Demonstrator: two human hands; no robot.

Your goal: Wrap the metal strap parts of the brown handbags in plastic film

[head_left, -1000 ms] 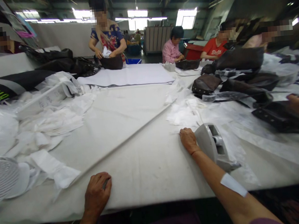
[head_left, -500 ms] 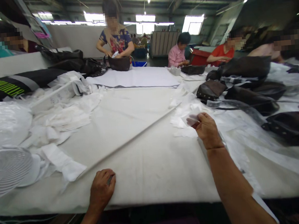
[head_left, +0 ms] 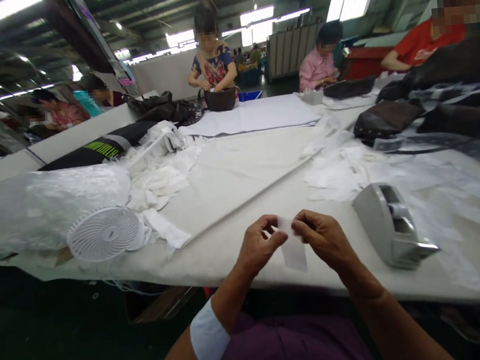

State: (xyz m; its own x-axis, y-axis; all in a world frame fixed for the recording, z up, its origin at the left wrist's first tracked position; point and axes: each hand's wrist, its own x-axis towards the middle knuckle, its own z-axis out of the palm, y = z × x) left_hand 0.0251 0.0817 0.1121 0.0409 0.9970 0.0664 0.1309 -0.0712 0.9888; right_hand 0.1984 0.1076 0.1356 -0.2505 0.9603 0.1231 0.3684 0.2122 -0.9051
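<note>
A thin, see-through white slip (head_left: 295,255) hangs between my two hands above the table's front edge. Thumb and fingers of my left hand (head_left: 261,244) close on its upper left edge. My right hand (head_left: 321,237) pinches it at the upper right. I cannot tell whether it is paper or plastic film. Right of my right hand stands a grey tape dispenser (head_left: 369,219). Beyond it lies a loose pile of similar white slips (head_left: 336,174).
A small white fan (head_left: 106,234) and a clear plastic bag (head_left: 48,199) lie on the left. Dark leather bags (head_left: 386,118) are heaped at right. A long thin rod or ridge (head_left: 250,198) crosses the white-covered table (head_left: 229,248). Across it, a person (head_left: 213,64) handles a dark bag.
My right hand has come back from the slip pile with a slip. My left hand has moved right and up from the table to meet it. The view has turned left.
</note>
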